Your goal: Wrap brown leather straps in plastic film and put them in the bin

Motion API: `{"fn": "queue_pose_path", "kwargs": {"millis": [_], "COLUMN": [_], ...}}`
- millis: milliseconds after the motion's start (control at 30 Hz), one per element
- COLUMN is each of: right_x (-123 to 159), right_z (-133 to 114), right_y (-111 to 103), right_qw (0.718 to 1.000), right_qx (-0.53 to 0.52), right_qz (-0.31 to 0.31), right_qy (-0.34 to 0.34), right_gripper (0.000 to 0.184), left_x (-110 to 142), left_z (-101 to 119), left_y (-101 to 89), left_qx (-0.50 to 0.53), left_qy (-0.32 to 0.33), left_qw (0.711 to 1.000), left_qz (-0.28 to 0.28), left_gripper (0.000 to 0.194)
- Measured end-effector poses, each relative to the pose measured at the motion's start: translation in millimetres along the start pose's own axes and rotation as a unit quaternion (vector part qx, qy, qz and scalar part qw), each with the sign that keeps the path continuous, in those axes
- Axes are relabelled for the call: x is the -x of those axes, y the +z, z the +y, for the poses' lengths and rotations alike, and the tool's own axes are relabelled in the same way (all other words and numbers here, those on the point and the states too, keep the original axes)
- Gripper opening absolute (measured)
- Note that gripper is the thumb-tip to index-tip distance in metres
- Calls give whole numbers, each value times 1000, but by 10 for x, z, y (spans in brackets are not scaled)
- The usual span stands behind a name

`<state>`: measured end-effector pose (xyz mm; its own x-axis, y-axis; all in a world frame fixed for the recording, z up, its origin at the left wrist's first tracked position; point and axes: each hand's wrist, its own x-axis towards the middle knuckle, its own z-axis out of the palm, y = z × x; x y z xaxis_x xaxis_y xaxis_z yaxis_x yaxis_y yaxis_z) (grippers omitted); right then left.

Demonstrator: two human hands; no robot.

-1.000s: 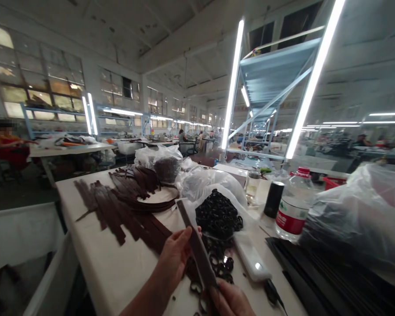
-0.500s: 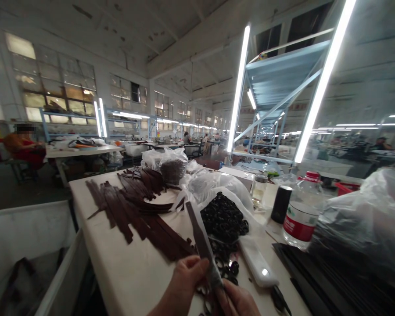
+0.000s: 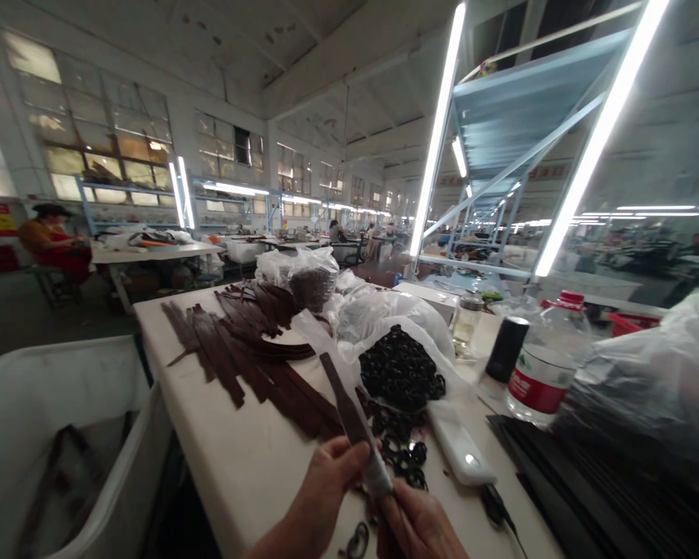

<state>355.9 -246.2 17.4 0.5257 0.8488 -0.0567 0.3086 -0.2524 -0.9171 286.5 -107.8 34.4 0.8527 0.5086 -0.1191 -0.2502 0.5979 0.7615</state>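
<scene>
In the head view, the landmark is the open clear bag of black rings [image 3: 401,366] on the pale surface [image 3: 210,458]. The held brown strip [image 3: 352,415] is on the near side of that bag and slants, its narrower far end pointing up and to your left. Your left grip [image 3: 326,485] is pressed together, pinching the held brown strip between thumb and fingers, partway along it. Your right grip [image 3: 422,520] is pinching it too, nearer to you, beside a shiny grey stretch; the fingers hide the near end.

On the near side of the bag of black rings you see loose black rings [image 3: 405,458], some close to your hands. To the left of the bag, many loose brown strips [image 3: 268,380] lie fanned and overlapping. To its right are a glass jar [image 3: 466,322], a black cylinder [image 3: 506,349] and a red-capped bottle [image 3: 541,373], all upright. Nearer you on that side, a white device [image 3: 461,446] lies with a dark cord [image 3: 498,508] at its near end, and flat black strips [image 3: 594,489] lie further right. Well left of the bag, beyond the edge of the surface, a white bin [image 3: 113,497] contains dark strips [image 3: 64,481].
</scene>
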Motion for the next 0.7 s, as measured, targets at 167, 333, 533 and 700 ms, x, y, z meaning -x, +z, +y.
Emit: {"fn": "queue_pose_path", "kwargs": {"millis": [167,333,533,700], "right_x": [81,94,80,71], "right_z": [-108,-172,-141,-121], "right_y": [28,-12,6,-15], "right_qw": [1000,1000,1000,1000], "right_qx": [-12,-9,18,10], "right_qz": [-14,-9,-20,-5], "right_qy": [18,7,12,15], "right_gripper": [63,55,53,51], "left_x": [-100,93,-137,-38], "left_z": [265,45,269,71], "left_y": [-42,-71,-178,-259], "left_qx": [47,-14,76,24], "left_qy": [57,-6,83,13], "left_qw": [996,1000,991,999], "left_qz": [57,-12,72,47], "left_gripper": [43,37,41,39]}}
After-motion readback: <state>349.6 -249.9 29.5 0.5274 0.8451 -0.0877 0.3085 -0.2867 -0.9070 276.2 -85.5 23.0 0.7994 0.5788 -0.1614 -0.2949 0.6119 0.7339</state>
